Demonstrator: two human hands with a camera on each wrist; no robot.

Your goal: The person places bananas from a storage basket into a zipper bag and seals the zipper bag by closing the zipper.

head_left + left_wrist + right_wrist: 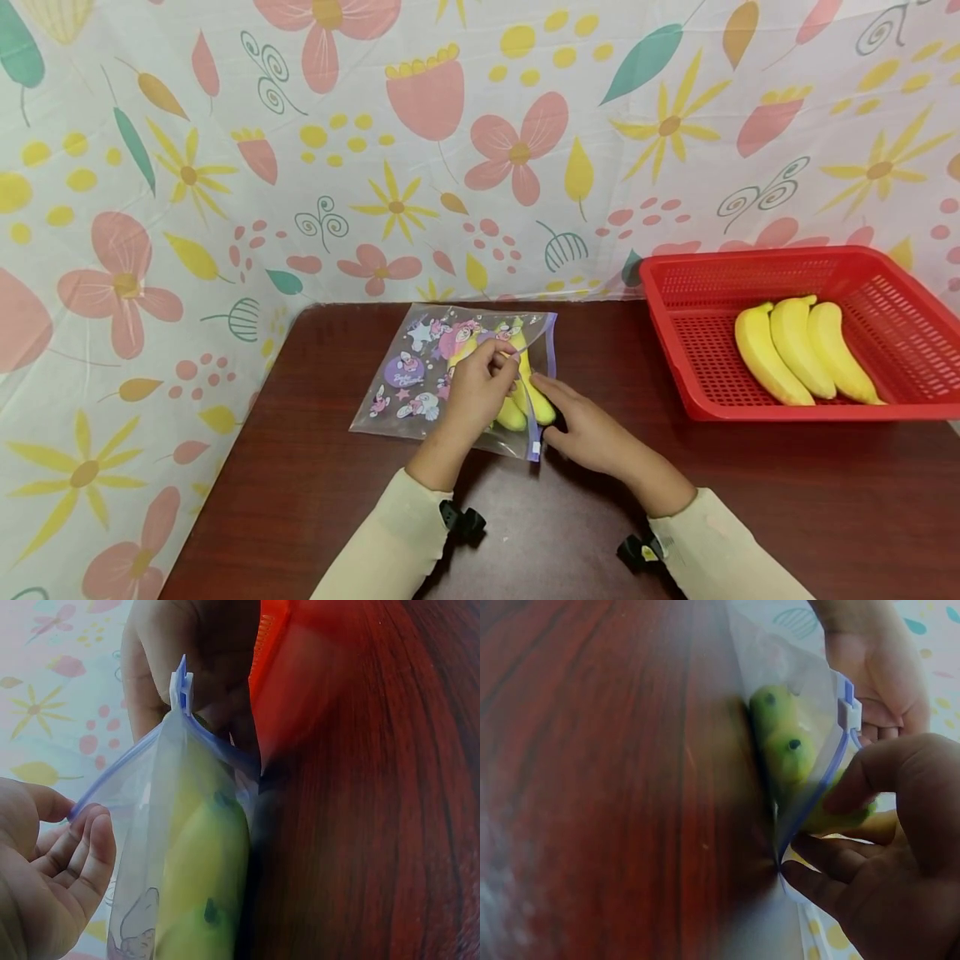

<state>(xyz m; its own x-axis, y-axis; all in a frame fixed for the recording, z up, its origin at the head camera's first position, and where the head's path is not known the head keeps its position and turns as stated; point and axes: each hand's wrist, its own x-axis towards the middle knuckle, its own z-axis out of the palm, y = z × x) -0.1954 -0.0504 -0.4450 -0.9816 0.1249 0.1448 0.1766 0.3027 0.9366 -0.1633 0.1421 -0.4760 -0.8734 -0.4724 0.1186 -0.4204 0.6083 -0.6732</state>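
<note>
Bananas point(542, 407) lie in a clear printed bag point(386, 421) on the brown table point(555, 533), one end poking past its purple edge. The person's left hand point(476, 383) pinches that edge, lifted, between thumb and finger; the right hand point(592, 433) holds the poking end at the open right side. Far right, a red basket point(675, 371) holds three more bananas point(798, 358).

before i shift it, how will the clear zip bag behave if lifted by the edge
The zip bag will probably flop, since its thin film bends where the left hand pinches it. It may sag toward the bananas bunched near its mouth. They might slide out if tilted, as the purple zip edge stands parted.
</note>
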